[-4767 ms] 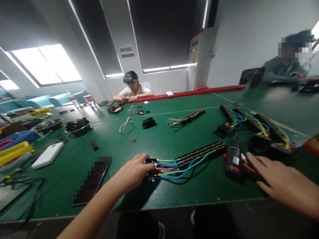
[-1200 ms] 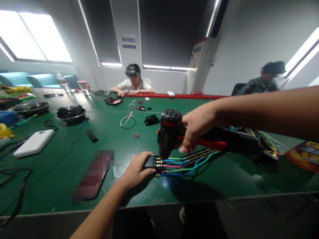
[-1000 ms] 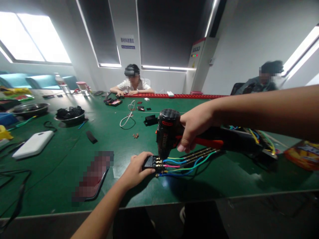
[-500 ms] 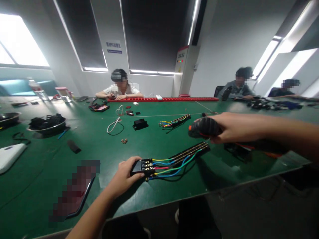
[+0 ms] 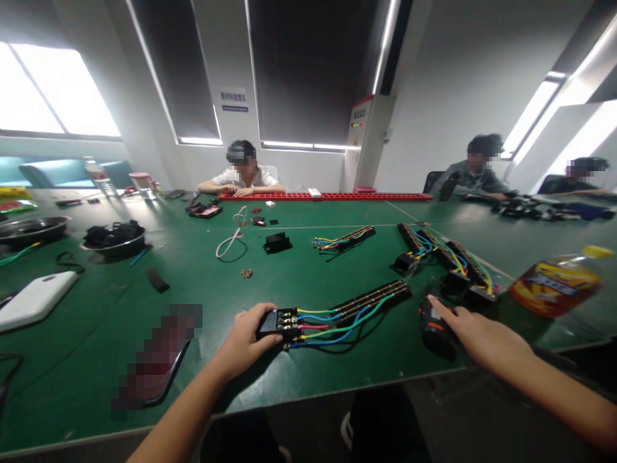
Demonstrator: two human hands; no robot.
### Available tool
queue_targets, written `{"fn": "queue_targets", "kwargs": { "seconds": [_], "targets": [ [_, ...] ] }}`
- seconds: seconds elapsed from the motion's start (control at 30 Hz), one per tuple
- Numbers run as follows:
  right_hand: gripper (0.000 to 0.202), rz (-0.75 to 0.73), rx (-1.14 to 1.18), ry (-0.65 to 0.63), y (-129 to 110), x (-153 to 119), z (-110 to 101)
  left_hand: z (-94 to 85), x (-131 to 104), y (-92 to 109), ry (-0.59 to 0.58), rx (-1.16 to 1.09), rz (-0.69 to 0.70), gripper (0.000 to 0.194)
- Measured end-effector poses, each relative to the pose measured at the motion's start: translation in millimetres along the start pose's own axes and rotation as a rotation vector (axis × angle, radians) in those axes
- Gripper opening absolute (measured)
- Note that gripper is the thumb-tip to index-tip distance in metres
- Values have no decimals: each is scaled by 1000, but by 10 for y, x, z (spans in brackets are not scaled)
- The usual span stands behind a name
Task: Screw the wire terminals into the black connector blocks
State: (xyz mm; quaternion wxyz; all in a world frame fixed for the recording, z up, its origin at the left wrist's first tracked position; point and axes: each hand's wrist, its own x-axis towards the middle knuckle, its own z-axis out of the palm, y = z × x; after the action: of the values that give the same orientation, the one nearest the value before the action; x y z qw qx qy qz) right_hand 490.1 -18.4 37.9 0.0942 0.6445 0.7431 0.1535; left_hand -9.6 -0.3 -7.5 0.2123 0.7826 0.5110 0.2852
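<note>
The left hand (image 5: 248, 335) holds a black terminal block (image 5: 284, 321); to the right of this hand, coloured wires (image 5: 314, 326) reach a strip (image 5: 373, 299). The right hand (image 5: 475, 328) touches a drill (image 5: 435, 329).

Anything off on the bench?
Mainly the drink bottle, right of the drill: it seems to lie on its side. Cap on, no spill visible. Some small brass-coloured parts also sit loose on the green table. No damage visible.

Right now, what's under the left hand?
The left hand grips a black terminal block; its terminals and coloured wires show. The end inside the grip and the green table directly beneath are covered.
</note>
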Motion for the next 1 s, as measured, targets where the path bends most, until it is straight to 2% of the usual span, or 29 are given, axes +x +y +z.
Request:
{"fn": "queue_targets", "kwargs": {
  "seconds": [0.1,0.27,0.33,0.4,0.43,0.5,0.53,0.6,0.67,0.73,0.83,0.9,1.0],
  "targets": [
    [72,-26,47,-117,95,126,85,5,-8,17,11,4,-2,43],
    [73,-64,231,-109,181,297,234,19,-9,14,28,3,2,44],
    [73,0,156,-170,146,325,165,26,-5,8,34,2,3,45],
    [68,59,-3,-208,60,357,-18,31,-3,4,39,1,1,46],
    [62,49,-81,-174,-8,382,-143,32,-3,4,42,1,-1,46],
    [46,-16,-106,-81,-215,453,-417,32,-3,8,48,-8,-2,46],
    [41,-62,-33,-30,-356,498,-549,32,-3,10,50,-17,-2,46],
    [36,-225,230,83,-706,596,-768,32,-3,13,52,-39,-1,47],
    [28,-412,495,85,-1103,701,-901,33,1,11,58,-60,-3,47],
    [25,-552,613,36,-1485,815,-950,34,8,5,74,-73,-3,47],
    [28,-549,640,1,-1929,1000,-932,30,23,-1,103,-76,8,46],
    [27,-550,658,-28,-2122,1112,-905,22,30,4,111,-70,14,46],
    [22,-594,726,-76,-2276,1221,-871,9,34,25,104,-69,15,45]
  ]
}}
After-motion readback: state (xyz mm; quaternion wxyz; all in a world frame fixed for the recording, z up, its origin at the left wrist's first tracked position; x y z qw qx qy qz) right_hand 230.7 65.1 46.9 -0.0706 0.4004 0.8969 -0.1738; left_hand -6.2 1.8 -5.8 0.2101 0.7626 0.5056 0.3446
